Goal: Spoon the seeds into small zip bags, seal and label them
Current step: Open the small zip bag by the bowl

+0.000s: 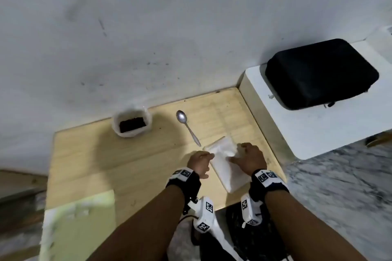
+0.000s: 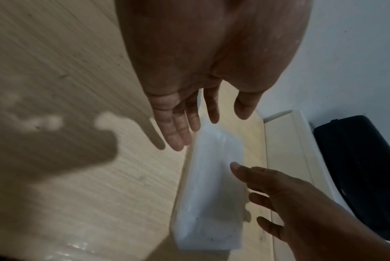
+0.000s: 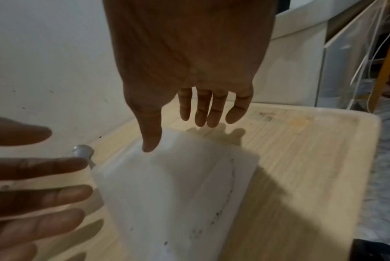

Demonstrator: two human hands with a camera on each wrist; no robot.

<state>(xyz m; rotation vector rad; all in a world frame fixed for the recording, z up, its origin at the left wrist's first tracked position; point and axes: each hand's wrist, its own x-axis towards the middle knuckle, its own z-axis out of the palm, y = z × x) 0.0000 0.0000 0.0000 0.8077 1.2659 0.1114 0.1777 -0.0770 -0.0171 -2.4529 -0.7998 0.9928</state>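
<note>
Fingers (image 2: pixel 178 127) of the left hand (image 1: pixel 199 164) and the right hand (image 1: pixel 249 158) were spread straight, gripping nothing, on either side of the bag stack (image 1: pixel 226 163) on the worktop (image 1: pixel 127 167), probably to steady it for peeling off one bag. One spoon (image 1: pixel 186 126) and one seed bowl (image 1: pixel 132 123) lay beyond, well apart from the hands, judged untouched so far.

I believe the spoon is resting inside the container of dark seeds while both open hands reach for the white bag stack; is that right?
Not quite: the head view shows the spoon lying on the wooden table, right of the seed container. Both open hands, left hand and right hand, do reach for the white bag stack.
</note>
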